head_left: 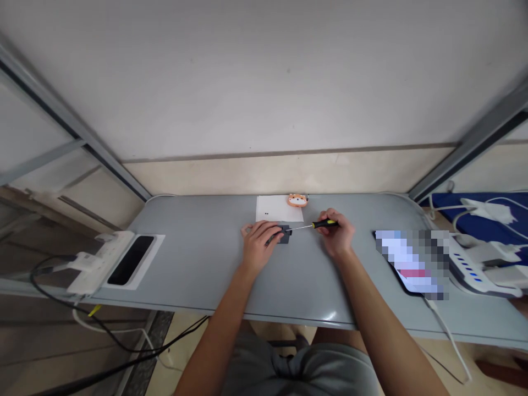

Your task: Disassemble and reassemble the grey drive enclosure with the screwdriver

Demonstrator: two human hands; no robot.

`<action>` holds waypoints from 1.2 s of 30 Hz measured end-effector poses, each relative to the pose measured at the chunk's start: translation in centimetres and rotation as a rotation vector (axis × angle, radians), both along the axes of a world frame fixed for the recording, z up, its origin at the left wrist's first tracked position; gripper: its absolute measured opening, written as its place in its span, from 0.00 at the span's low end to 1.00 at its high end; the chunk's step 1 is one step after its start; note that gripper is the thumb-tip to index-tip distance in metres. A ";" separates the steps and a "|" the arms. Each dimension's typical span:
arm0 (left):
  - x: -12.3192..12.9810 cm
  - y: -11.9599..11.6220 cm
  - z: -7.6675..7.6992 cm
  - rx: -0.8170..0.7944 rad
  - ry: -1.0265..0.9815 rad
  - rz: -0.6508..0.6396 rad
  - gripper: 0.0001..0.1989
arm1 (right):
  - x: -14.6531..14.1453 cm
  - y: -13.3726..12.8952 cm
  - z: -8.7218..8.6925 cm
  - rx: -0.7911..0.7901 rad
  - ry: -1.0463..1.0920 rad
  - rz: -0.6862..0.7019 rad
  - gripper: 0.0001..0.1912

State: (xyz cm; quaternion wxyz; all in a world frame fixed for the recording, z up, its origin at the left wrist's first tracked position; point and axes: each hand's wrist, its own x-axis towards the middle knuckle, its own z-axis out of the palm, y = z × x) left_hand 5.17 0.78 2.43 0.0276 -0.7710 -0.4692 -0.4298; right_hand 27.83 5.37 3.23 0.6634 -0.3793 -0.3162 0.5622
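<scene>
A small dark grey part (284, 237) lies on the grey table, with my left hand (260, 242) closed over its left side and the fingers pressing on it. My right hand (336, 234) is wrapped round the black and yellow handle of a screwdriver (325, 223). The thin shaft points left, and its tip reaches the top of the dark part near my left fingertips. Just behind is a white paper (272, 208) with tiny dark dots on it. An orange and white animal-faced item (297, 200) sits at the paper's right corner.
At the left, a black phone (132, 260) lies on white paper beside a white power strip (101, 261). To the right are a lit, blurred-out phone (410, 264) and a white charging hub (474, 275) with cables. The grey table (198, 242) ends at a wall behind.
</scene>
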 end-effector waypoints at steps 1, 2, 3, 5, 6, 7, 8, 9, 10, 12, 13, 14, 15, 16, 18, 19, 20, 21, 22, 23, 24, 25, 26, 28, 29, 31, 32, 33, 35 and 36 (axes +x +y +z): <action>0.0 0.0 0.0 -0.002 0.002 0.000 0.05 | 0.0 0.0 0.1 -0.007 0.008 -0.007 0.12; 0.0 0.0 0.0 -0.002 0.003 0.000 0.05 | -0.1 -0.1 0.2 -0.013 0.014 -0.014 0.12; 0.0 0.0 0.0 -0.001 0.004 -0.001 0.05 | -0.1 -0.1 0.3 -0.017 0.017 -0.019 0.12; 0.0 0.0 0.0 0.003 0.010 0.000 0.05 | -0.1 -0.1 0.3 -0.015 0.011 -0.020 0.12; 0.0 0.0 0.0 0.010 0.013 0.000 0.04 | -0.1 -0.1 0.3 -0.012 0.005 -0.019 0.12; 0.0 0.0 -0.1 0.021 0.014 0.001 0.04 | -0.1 -0.1 0.3 -0.010 0.002 -0.020 0.12; 0.0 0.0 -0.1 0.036 0.014 0.000 0.05 | -0.1 0.0 0.3 -0.008 0.003 -0.024 0.13; 0.1 0.0 -0.1 0.054 0.015 -0.003 0.05 | -0.1 0.0 0.2 -0.006 0.005 -0.030 0.13; 0.1 -0.1 -0.1 0.071 0.018 -0.007 0.05 | -0.1 0.0 0.2 -0.005 0.009 -0.036 0.14; 0.2 -0.2 0.0 0.091 0.035 -0.018 0.06 | -0.2 0.1 0.1 0.001 0.011 -0.040 0.15; 0.2 -0.2 0.0 0.093 0.047 -0.024 0.07 | -0.2 0.1 0.0 0.004 0.007 -0.041 0.15; 0.2 -0.3 0.0 0.091 0.057 -0.030 0.08 | -0.1 0.1 0.0 0.006 0.002 -0.043 0.15; 0.3 -0.3 0.1 0.086 0.064 -0.033 0.08 | -0.1 0.1 -0.1 0.006 -0.004 -0.048 0.15; 0.3 -0.4 0.1 0.076 0.072 -0.035 0.09 | -0.1 0.1 -0.1 0.006 -0.008 -0.054 0.15; 0.2 -0.5 0.2 0.042 0.089 -0.033 0.10 | 0.0 0.1 -0.1 0.005 -0.013 -0.063 0.15; 0.2 -0.5 0.2 0.022 0.098 -0.029 0.10 | 0.1 0.1 -0.1 0.003 -0.015 -0.065 0.15; 0.2 -0.5 0.2 0.002 0.108 -0.027 0.11 | 0.2 0.1 -0.1 0.000 -0.018 -0.064 0.15; 0.1 -0.5 0.2 -0.012 0.118 -0.027 0.11 | 0.2 0.1 -0.1 -0.002 -0.021 -0.064 0.15; 0.1 -0.6 0.3 -0.018 0.127 -0.029 0.12 | 0.2 0.1 -0.1 -0.004 -0.024 -0.066 0.15; 0.1 -0.6 0.3 -0.018 0.137 -0.034 0.12 | 0.3 0.2 -0.1 -0.005 -0.023 -0.071 0.15; 0.0 -0.6 0.3 -0.014 0.147 -0.040 0.13 | 0.3 0.2 -0.1 -0.008 -0.018 -0.078 0.14; 0.0 -0.6 0.3 -0.012 0.159 -0.043 0.13 | 0.3 0.2 -0.1 -0.011 -0.009 -0.087 0.13; 0.0 -0.6 0.4 -0.014 0.173 -0.043 0.13 | 0.3 0.2 0.0 -0.015 0.003 -0.097 0.13; 0.1 -0.7 0.4 -0.034 0.210 -0.034 0.14 | 0.3 0.2 -0.1 -0.020 0.018 -0.109 0.13; 0.1 -0.7 0.5 -0.048 0.230 -0.028 0.15 | 0.3 0.2 -0.1 -0.020 0.021 -0.108 0.13; 0.3 -0.8 0.5 -0.069 0.263 -0.016 0.15 | 0.3 0.2 -0.1 -0.021 0.027 -0.107 0.13; 0.3 -0.8 0.6 -0.075 0.275 -0.013 0.15 | 0.3 0.2 -0.1 -0.022 0.030 -0.107 0.13; 0.4 -0.8 0.6 -0.081 0.286 -0.009 0.15 | 0.2 0.2 -0.1 -0.023 0.033 -0.107 0.13; 0.5 -0.9 0.7 -0.091 0.309 -0.006 0.16 | 0.1 0.2 -0.1 -0.027 0.037 -0.107 0.13; 0.6 -0.9 0.7 -0.095 0.321 -0.006 0.17 | 0.0 0.2 -0.1 -0.029 0.040 -0.106 0.13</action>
